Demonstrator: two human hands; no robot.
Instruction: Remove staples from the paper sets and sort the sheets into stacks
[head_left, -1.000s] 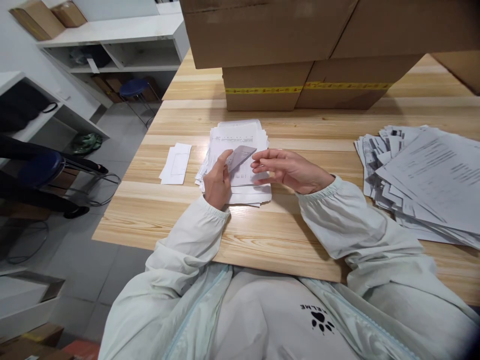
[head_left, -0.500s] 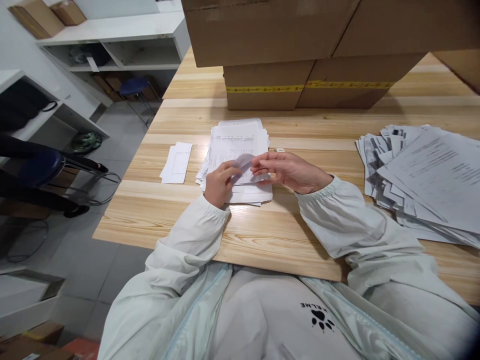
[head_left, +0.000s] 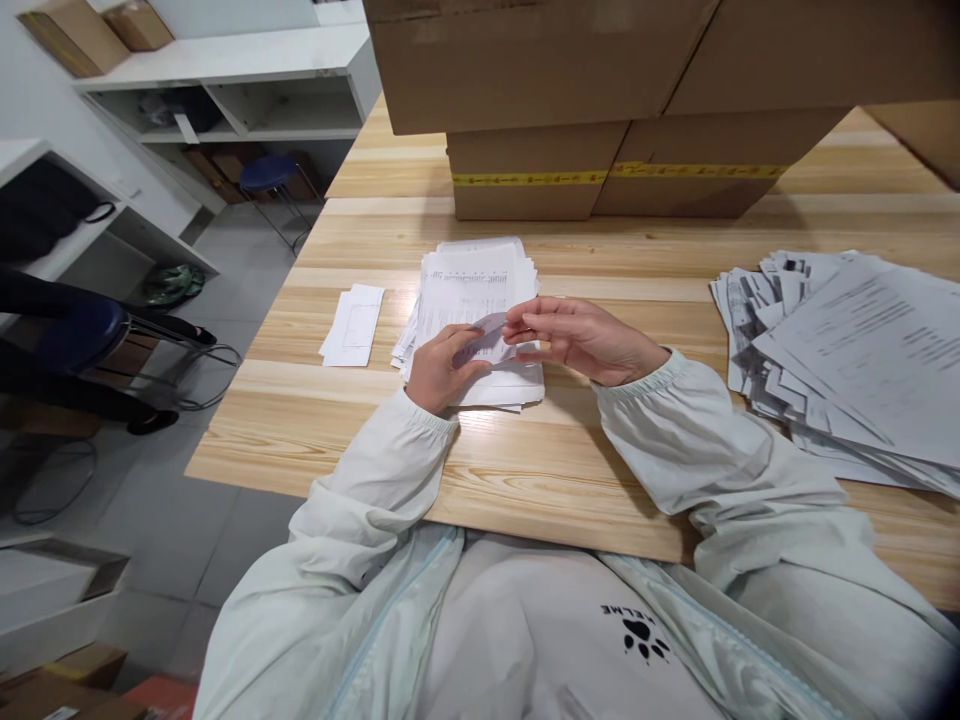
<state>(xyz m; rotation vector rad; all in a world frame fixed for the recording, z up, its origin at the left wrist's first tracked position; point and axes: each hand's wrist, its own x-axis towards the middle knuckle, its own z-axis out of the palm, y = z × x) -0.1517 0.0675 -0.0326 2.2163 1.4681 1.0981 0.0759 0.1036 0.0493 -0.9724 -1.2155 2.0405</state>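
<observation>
A stack of printed paper sheets [head_left: 472, 275] lies on the wooden table before me, its edges uneven. Just above its lower part is a small paper slip [head_left: 484, 343], bent and partly hidden by my fingers. My left hand [head_left: 439, 368] grips the slip's left end, thumb below and fingers above. At the right end, my right hand [head_left: 566, 335] has its curled fingers around the slip's edge, with the thumb lower down; the exact contact is hard to see. A few small white papers [head_left: 356, 325] lie left of the stack.
A large, messy paper pile [head_left: 862, 360] lies on the right of the table [head_left: 525, 470]. Stacked cardboard boxes [head_left: 540, 155] stand at the back. Beyond the left table edge are blue stools [head_left: 268, 172], white shelves [head_left: 225, 60] and a person's legs [head_left: 90, 385].
My left thumb has spread away from the fingers, and more of the slip shows between my hands, now bent. The right hand has shifted only slightly. The stack stays put.
</observation>
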